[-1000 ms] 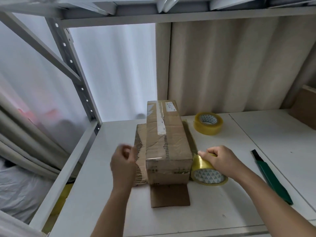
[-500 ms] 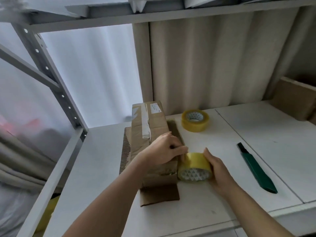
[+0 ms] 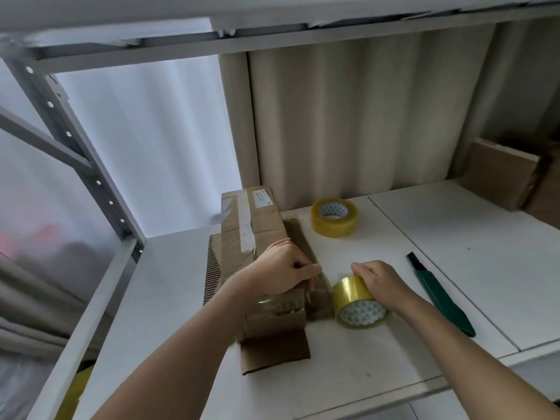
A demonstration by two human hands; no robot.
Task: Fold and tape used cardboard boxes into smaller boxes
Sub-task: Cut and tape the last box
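Observation:
A long brown cardboard box (image 3: 251, 225) lies lengthwise on the white shelf (image 3: 169, 298), with a loose flap (image 3: 275, 350) sticking out at its near end. My left hand (image 3: 281, 269) lies over the box's near right top edge, fingers curled at the tape end there. A yellowish tape roll (image 3: 356, 303) stands on the shelf just right of the box, and my right hand (image 3: 380, 281) grips it from above. A short stretch of tape runs from the roll to the box side.
A second tape roll (image 3: 333, 216) lies flat behind, near the curtain. A green box cutter (image 3: 439, 295) lies to the right. Brown cardboard (image 3: 506, 174) leans at the far right. Metal rack posts (image 3: 75, 153) stand at the left; the shelf edge is near.
My left hand came from the box's left side onto its right top edge. My right hand has drawn the roll a little away from the box to the right.

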